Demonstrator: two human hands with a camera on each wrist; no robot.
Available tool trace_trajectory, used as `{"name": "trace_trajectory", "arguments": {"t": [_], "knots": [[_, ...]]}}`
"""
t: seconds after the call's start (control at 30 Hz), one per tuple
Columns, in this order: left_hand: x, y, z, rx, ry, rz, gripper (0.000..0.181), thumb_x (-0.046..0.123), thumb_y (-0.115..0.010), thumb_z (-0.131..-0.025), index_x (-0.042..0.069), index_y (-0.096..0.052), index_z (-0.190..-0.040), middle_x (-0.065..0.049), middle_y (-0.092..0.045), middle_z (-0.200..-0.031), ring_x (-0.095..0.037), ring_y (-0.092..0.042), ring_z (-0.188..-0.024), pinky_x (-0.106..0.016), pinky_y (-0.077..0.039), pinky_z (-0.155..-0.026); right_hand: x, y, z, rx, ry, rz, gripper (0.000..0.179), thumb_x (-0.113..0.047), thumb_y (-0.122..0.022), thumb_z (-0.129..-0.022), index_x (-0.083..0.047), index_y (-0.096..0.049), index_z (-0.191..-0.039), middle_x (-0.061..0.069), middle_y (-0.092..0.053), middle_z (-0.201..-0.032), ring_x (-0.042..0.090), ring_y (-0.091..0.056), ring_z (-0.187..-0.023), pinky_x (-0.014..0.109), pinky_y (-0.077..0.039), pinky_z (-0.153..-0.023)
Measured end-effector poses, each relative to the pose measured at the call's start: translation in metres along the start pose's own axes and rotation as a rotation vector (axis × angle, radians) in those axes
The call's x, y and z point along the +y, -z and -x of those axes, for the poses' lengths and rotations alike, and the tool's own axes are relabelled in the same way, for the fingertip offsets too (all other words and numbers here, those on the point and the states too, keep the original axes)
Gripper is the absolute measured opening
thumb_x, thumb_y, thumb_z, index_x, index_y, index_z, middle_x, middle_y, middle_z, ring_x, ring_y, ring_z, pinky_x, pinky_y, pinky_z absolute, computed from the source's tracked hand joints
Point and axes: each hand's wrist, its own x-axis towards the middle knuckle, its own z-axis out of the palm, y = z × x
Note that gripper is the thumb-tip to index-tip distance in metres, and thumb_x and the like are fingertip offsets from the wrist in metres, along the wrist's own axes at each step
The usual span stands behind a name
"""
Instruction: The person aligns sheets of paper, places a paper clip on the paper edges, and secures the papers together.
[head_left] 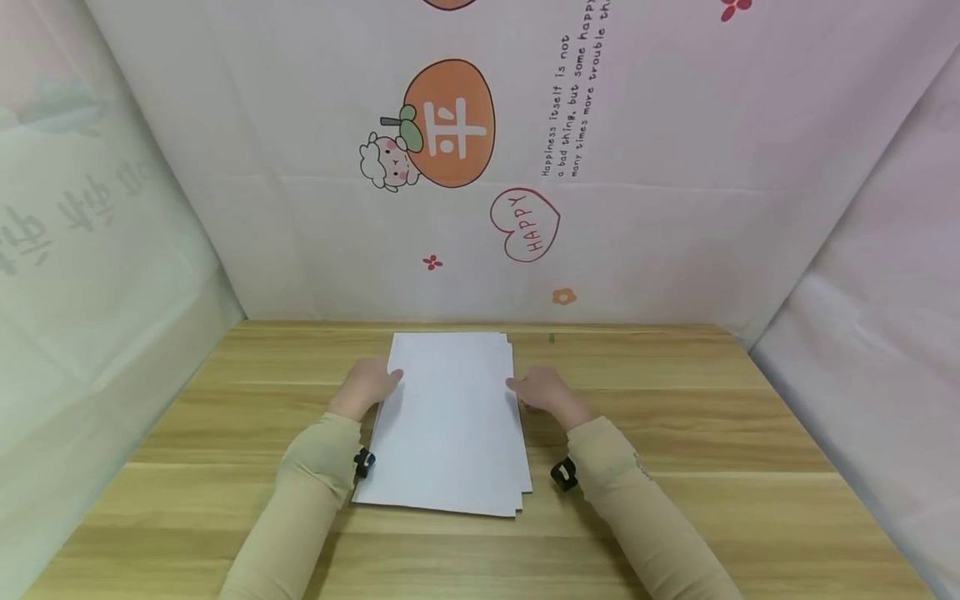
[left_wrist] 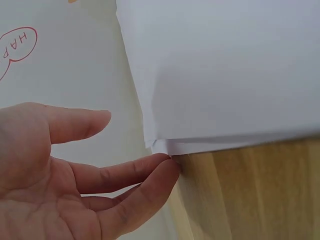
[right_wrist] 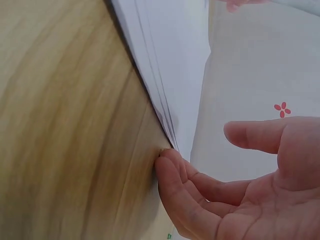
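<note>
A small stack of white paper sheets [head_left: 450, 417] lies upright on the table, its right and lower edges slightly uneven. At its left side is my left hand [head_left: 367, 387], and at its right side my right hand [head_left: 546, 390]. In the left wrist view, the fingertips of the left hand [left_wrist: 55, 200] touch the edge of the paper [left_wrist: 225, 75] near a corner, with the thumb raised apart. The right wrist view has the right hand [right_wrist: 270, 200] with bent fingertips against the layered edges of the paper [right_wrist: 175, 55]; its thumb stands off the sheets.
The wood-grain table [head_left: 675, 433] spreads out on both sides of the stack. Behind it hangs a white printed cloth [head_left: 660, 233], with more cloth along the left [head_left: 97, 275] and right [head_left: 885, 292] sides. A tiny green mark [head_left: 552, 338] sits near the table's back edge.
</note>
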Motion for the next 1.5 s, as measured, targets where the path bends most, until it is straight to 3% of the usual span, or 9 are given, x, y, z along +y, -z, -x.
{"name": "trace_trajectory", "arguments": {"t": [0.17,0.37,0.7,1.03,1.27,1.5], "knots": [[0.0001,0.0009,0.0004,0.003,0.012,0.015,0.047,0.028,-0.047,-0.098,-0.015,-0.055,-0.116,-0.025,-0.061,-0.104,-0.029,-0.055,-0.083,-0.044,-0.048,-0.080,-0.0031,0.0016,0.0012,0.008,-0.038,-0.012,0.047,-0.033,-0.047,-0.097,-0.001,-0.061,-0.068,0.007,-0.058,-0.060,0.016,-0.049,-0.055,0.028,-0.040,-0.065],[0.0019,0.0013,0.0019,0.016,0.008,0.019,0.048,0.027,-0.047,-0.098,-0.015,-0.053,-0.120,-0.029,-0.060,-0.113,-0.031,-0.056,-0.087,-0.047,-0.048,-0.086,-0.0043,-0.0003,-0.0004,0.026,-0.071,-0.007,0.041,-0.033,-0.048,-0.097,0.002,-0.064,-0.083,0.011,-0.066,-0.075,0.018,-0.062,-0.062,0.033,-0.049,-0.076],[0.0008,0.0017,0.0033,0.016,0.017,0.013,0.042,0.026,-0.047,-0.098,-0.012,-0.060,-0.108,-0.021,-0.062,-0.093,-0.026,-0.054,-0.075,-0.038,-0.047,-0.070,-0.0036,-0.0013,-0.0033,0.029,-0.074,-0.022,0.041,-0.032,-0.049,-0.097,-0.001,-0.060,-0.072,0.010,-0.064,-0.070,0.017,-0.060,-0.058,0.026,-0.048,-0.067],[0.0015,0.0016,0.0040,0.029,0.027,0.030,0.044,0.026,-0.044,-0.098,-0.014,-0.057,-0.113,-0.028,-0.061,-0.111,-0.030,-0.055,-0.085,-0.047,-0.047,-0.086,-0.0021,-0.0005,-0.0064,0.030,-0.103,-0.112,0.039,-0.029,-0.049,-0.096,-0.009,-0.049,-0.062,0.010,-0.065,-0.075,0.014,-0.058,-0.058,0.026,-0.053,-0.064],[0.0027,0.0011,0.0024,0.043,0.024,0.016,0.042,0.025,-0.044,-0.098,-0.013,-0.059,-0.108,-0.023,-0.062,-0.099,-0.029,-0.054,-0.079,-0.043,-0.047,-0.079,-0.0008,-0.0009,-0.0073,0.033,-0.113,-0.163,0.035,-0.029,-0.049,-0.095,0.002,-0.060,-0.083,0.013,-0.066,-0.081,0.015,-0.060,-0.061,0.026,-0.054,-0.063],[0.0014,-0.0016,0.0024,0.046,0.028,0.026,0.045,0.026,-0.044,-0.098,-0.014,-0.056,-0.115,-0.028,-0.061,-0.113,-0.031,-0.055,-0.085,-0.046,-0.047,-0.084,-0.0006,-0.0011,-0.0078,0.038,-0.125,-0.182,0.035,-0.028,-0.050,-0.095,0.004,-0.061,-0.091,0.014,-0.068,-0.083,0.015,-0.062,-0.062,0.025,-0.055,-0.063]]}}
